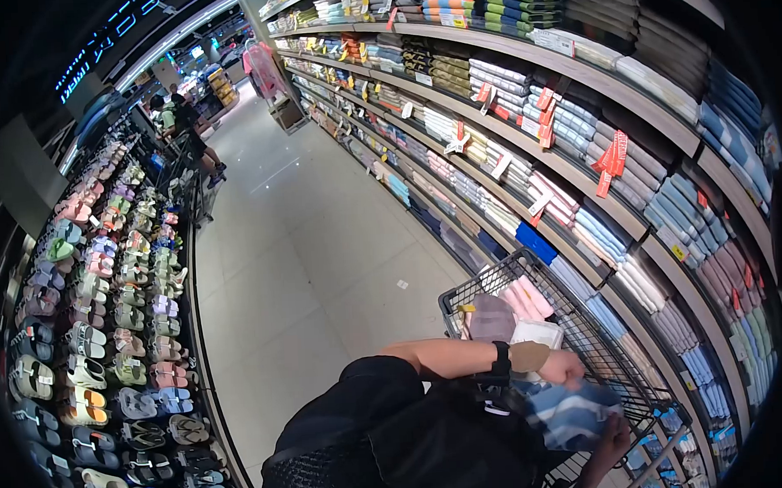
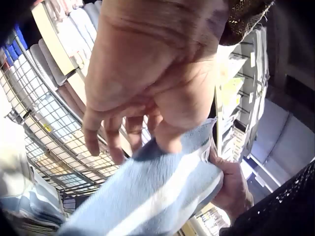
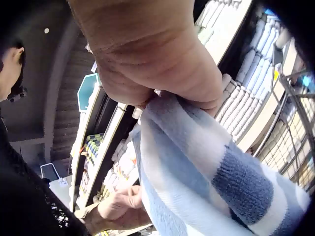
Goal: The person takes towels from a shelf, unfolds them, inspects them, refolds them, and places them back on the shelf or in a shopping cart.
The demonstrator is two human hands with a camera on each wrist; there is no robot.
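1. Left hand (image 1: 560, 367): at the near end of the shopping cart (image 1: 587, 340), wrist banded with a black strap; its thumb and fingers (image 2: 167, 132) pinch the top edge of the blue-and-white striped towel (image 1: 568, 411). In the left wrist view the remaining fingers hang loosely curled beside the cloth.
2. Right hand (image 1: 616, 433): lower and nearer the cart's right rim, fingers clenched round the opposite edge of the same towel, as the right wrist view shows (image 3: 162, 73).
3. Striped towel: stretched between the two hands, above the cart's near right corner, its broad bands of blue and white hanging downward (image 3: 211, 172).
4. Cart contents: a grey folded cloth (image 1: 490, 316), pink folded pieces (image 1: 526, 297) and a white box (image 1: 539, 332) lie toward the far end of the basket.
5. Right-hand shelves (image 1: 576, 88): tiers of folded towels in grey, blue, pink and green, with red price tags (image 1: 612, 160) hanging from the shelf edges.
6. Left-hand rack (image 1: 107, 326): rows of slippers and sandals in pairs.
7. Aisle floor (image 1: 294, 231): pale tiles running away from the cart; a person (image 1: 190, 131) stands at the far end.
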